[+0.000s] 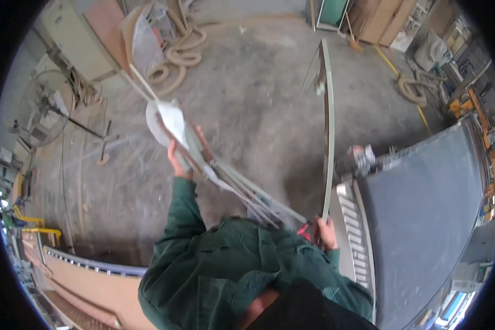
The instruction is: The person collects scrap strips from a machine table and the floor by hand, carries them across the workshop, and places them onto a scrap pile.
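My left hand (180, 160), in a green sleeve, is closed round a bundle of long thin strips (242, 187). A white sheet-like piece (173, 122) sits at the bundle's upper end, by my fingers. The bundle slants down to the right, across the front of my body. In my right hand (327, 234) is the lower end of a long narrow strip (329, 132), pale on its edge and brownish on its side, reaching away from me. Something red (304, 232) shows beside the right hand, too small to make out.
To the right stands a conveyor with a dark belt (423, 203) and a slatted metal edge (355, 236). A brown board (102, 294) lies at lower left. Coiled hoses (184, 58) rest on the concrete floor (253, 93), with a stand fan (49, 110) at left.
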Available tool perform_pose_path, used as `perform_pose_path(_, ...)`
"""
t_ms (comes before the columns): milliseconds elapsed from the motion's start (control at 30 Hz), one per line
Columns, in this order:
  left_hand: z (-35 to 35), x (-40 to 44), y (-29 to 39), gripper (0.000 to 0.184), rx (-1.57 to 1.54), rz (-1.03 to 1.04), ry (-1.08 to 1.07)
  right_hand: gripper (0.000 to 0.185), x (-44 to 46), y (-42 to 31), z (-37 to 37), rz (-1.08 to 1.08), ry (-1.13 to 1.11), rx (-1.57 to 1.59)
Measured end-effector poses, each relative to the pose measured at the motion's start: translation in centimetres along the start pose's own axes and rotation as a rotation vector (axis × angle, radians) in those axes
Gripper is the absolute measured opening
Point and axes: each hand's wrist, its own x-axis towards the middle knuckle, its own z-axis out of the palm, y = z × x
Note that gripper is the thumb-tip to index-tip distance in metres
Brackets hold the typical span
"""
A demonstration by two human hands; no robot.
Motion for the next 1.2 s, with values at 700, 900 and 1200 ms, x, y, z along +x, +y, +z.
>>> perform_pose_path(700,-4.1,65.6,12.3,0.066,-0.032,0.087,0.089,0.022,55.6,-35.6,21.0,0.129,0.103,0.007)
perform_pose_path(900,-3.5,87.2,13.1,0.068,-0.088,0.022,-0.046,0.021,70.3,-43.1,25.7,0.129,0.088,0.098)
perform_pose_path(1200,-2.5,113.6,15.6,0.069,0.016,0.148,0.101,0.03,98.4,-60.8,31.5,0.173,0.083,0.03)
